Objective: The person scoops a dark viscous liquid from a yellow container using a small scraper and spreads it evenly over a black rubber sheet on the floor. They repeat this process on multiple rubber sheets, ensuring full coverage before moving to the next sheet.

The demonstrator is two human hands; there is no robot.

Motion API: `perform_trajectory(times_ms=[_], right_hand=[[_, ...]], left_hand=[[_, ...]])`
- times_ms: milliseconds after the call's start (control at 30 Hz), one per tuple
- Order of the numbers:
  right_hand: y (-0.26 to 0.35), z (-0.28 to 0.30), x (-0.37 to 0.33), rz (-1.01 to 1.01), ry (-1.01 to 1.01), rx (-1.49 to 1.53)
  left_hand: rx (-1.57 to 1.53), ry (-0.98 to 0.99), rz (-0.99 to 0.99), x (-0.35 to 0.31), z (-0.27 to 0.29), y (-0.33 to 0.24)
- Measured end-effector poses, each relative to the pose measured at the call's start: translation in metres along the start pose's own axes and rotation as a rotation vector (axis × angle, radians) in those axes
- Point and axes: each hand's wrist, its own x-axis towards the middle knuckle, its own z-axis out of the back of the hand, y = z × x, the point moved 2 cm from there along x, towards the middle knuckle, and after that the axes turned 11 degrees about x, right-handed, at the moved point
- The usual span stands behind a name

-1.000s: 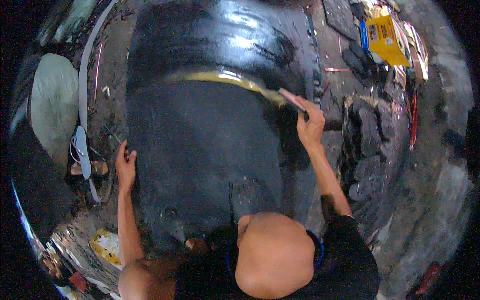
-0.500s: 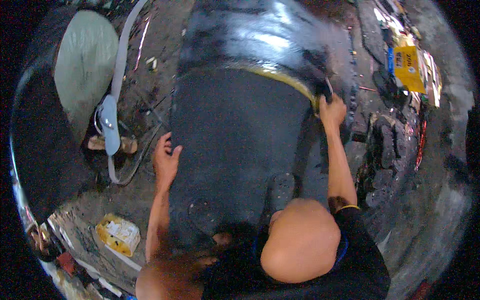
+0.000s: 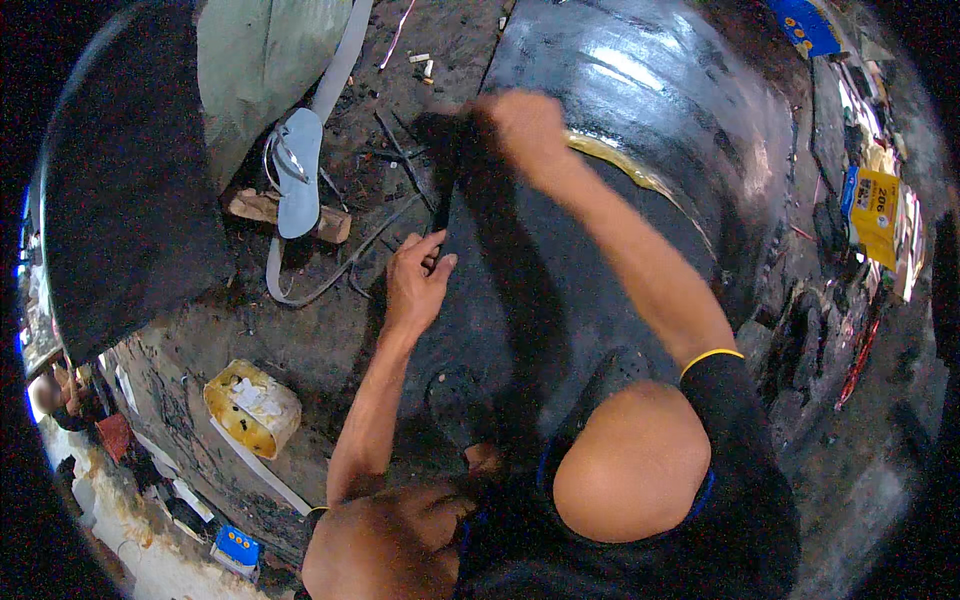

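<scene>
A black rubber-like sheet [image 3: 590, 260] lies on the ground before me. Its far part has a glossy wet coating [image 3: 640, 70], with a yellowish wet band [image 3: 610, 153] along the near rim. My right hand [image 3: 530, 135] is curled at the sheet's left edge, beside the band's left end. Motion smears its fingers, and whatever they grip cannot be made out. My left hand [image 3: 415, 285] is close to the same edge, nearer to me. Its fingers are half bent, its thumb stands apart, and the index fingertip is at the edge.
A grey-blue flip-flop [image 3: 298, 170] rests against a wood block [image 3: 290, 215] at the left. Thin dark strips [image 3: 400, 150] lie beside the sheet. Nearer stands a glue-stained tub [image 3: 265, 405]. A yellow packet [image 3: 874, 215] is among clutter at the right. My clogs [image 3: 455, 405] are on the sheet.
My right hand has swept from the sheet's right side to its left edge. The yellowish band no longer shows at the far right. The view has shifted, so things appear farther right.
</scene>
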Motion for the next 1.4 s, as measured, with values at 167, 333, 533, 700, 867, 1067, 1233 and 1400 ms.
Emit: perform_trajectory(times_ms=[167,333,533,700,867,1067,1233,1400], right_hand=[[0.077,-0.012,-0.08,0.26,-0.305,0.256],[-0.03,0.035,-0.027,-0.04,-0.309,0.246],[0.0,-0.02,-0.031,0.512,0.263,0.086],[-0.068,-0.001,0.012,0.437,0.313,0.161],[-0.215,0.038,-0.116,0.245,0.209,0.197],[-0.286,0.062,-0.333,-0.018,0.021,0.182],[-0.291,0.062,-0.455,-0.159,-0.159,0.258],[-0.254,0.037,-0.536,-0.346,-0.248,0.236]], left_hand=[[0.063,0.011,0.155,-0.033,0.017,0.03],[-0.106,0.067,0.175,-0.04,0.018,0.014],[-0.044,0.076,0.249,-0.039,0.002,0.047],[-0.139,0.046,0.324,-0.057,-0.005,0.061],[0.147,0.151,0.182,-0.079,0.006,0.072],[0.148,0.152,0.126,-0.068,0.021,0.072],[0.119,0.32,0.13,-0.047,0.042,0.083],[0.224,0.323,0.03,-0.055,0.034,0.072]])
